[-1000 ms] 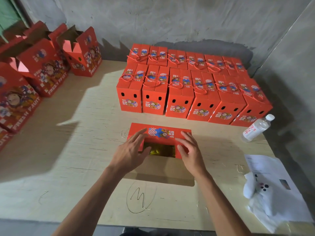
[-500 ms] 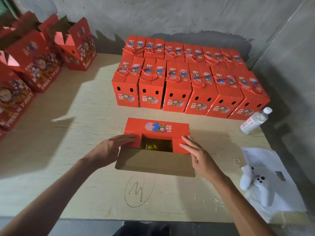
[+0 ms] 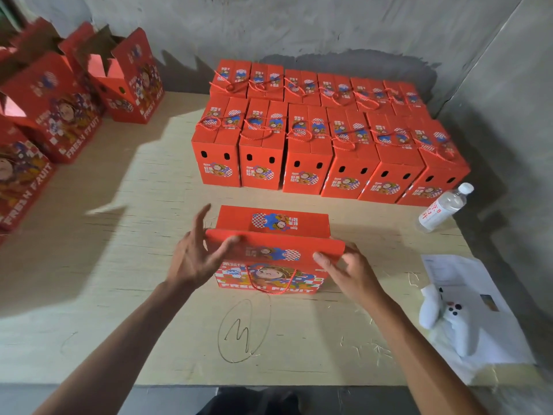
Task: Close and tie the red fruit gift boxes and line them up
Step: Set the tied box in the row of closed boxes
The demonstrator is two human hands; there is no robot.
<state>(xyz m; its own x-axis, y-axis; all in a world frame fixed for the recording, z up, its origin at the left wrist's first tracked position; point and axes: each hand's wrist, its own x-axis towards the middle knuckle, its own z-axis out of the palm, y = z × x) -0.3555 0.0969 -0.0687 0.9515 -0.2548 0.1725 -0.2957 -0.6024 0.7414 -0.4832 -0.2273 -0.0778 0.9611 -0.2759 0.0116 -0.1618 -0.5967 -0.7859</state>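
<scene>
Bright light falls from above on the middle of the table (image 3: 299, 339), dark shadows lie on its left part and on the wall (image 3: 299, 28) behind the boxes (image 3: 329, 151), the left hand (image 3: 196, 259) looks smeared, and the straight edges bend near the sides.

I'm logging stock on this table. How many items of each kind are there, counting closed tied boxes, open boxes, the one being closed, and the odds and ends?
Closed, tied red boxes: 12
Box being closed: 1
Open red boxes at left: at least 4, the frame edge cuts them off
Water bottle: 1
Paper sheet: 1
White plush toy: 1
Total: at least 20
</scene>
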